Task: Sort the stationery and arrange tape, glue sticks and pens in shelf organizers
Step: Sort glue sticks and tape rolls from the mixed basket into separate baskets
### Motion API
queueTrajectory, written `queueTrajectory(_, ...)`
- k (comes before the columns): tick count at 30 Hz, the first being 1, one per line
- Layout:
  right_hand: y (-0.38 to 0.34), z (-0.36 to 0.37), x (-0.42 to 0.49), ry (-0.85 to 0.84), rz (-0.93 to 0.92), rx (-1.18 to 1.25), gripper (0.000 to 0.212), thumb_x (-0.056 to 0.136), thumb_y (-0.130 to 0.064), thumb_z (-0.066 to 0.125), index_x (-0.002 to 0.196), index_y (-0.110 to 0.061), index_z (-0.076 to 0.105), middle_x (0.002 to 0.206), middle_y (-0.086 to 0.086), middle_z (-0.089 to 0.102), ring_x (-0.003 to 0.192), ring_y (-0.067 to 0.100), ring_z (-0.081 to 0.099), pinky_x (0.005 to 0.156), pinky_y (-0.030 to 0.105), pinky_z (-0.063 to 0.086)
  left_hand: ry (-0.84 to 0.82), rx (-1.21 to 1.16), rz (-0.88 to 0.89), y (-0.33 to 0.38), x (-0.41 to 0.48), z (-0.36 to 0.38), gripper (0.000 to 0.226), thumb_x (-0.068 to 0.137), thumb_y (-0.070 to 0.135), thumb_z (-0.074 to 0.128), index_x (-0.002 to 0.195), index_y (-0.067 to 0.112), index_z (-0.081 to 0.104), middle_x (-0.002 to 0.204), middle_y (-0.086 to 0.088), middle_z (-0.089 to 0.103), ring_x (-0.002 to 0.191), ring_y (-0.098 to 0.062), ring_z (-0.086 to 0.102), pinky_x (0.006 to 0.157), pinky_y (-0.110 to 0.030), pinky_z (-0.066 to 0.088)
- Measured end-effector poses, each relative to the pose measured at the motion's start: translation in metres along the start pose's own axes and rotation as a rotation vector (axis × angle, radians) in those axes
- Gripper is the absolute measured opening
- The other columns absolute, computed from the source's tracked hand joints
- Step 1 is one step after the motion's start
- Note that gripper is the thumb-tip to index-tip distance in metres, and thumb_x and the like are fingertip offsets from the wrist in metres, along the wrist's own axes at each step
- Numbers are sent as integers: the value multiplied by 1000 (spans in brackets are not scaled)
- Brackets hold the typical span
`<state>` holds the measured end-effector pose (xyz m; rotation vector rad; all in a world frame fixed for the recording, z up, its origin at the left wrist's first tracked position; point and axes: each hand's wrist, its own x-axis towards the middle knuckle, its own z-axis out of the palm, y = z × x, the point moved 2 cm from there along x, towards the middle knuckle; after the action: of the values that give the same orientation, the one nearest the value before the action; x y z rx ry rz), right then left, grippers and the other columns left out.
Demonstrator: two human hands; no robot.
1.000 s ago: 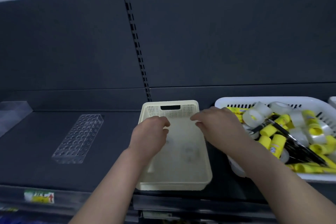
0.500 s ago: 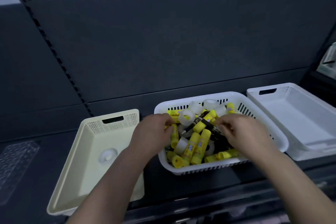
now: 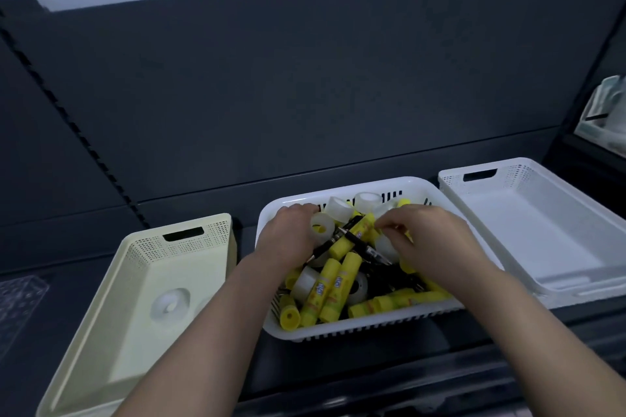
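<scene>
Dark shelf (image 3: 508, 322): both hands' fingers buried in the mixed basket (image 3: 338, 332).

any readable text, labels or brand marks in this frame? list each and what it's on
Nothing can be read for certain.
Glue sticks in the middle white basket: blue printed labels, too blurred to read.
Pens: no legible marking.
Tape rolls, cream basket, right white basket: no text seen.
</scene>
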<state>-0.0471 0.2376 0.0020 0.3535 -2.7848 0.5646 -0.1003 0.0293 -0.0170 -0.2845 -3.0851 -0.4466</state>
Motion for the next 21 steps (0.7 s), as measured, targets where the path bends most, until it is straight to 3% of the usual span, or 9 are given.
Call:
queueTrajectory(5,-3,15,41,-20,-55,-121,23,91,-29,50,106,-35,65,101,-11,67,98,15,58,70,29,43,156,-5,4,-9,-17,-7,40,82,34,62,119,28,48,110,7,58,104,-18,50,69,-33,47)
queueTrajectory(9,-12,39,75,-81,-67,-203,28,89,-28,53,114,-32,63,108,-5,65,105,19,53,70,29,35,232,83,31,-21,-28,-13,26,84,35,63,108,29,56,113,10,56,105,-16,49,68,-28,38)
queueTrajectory(14,-22,63,92,-210,-8,-342,18,86,-22,52,100,-24,63,98,-1,63,103,22,49,70,31,29,368,-62,-33,-43,-47,-26,22,82,28,68,102,31,59,108,14,58,100,-13,53,72,-29,44)
queueTrajectory(18,-33,53,87,-43,-55,-323,21,90,-31,50,103,-26,65,101,-4,64,103,22,50,73,33,29,457,-61,-138,-73,-68,-36,20,82,29,69,99,32,60,108,16,60,99,-11,55,67,-28,43)
queueTrajectory(21,-65,43,80,19,-205,-139,21,91,-33,54,107,-24,65,105,-5,63,105,21,48,78,36,36,450,-55,-334,-112,-83,-44,18,84,32,67,100,34,59,110,15,61,102,-12,58,68,-29,45)
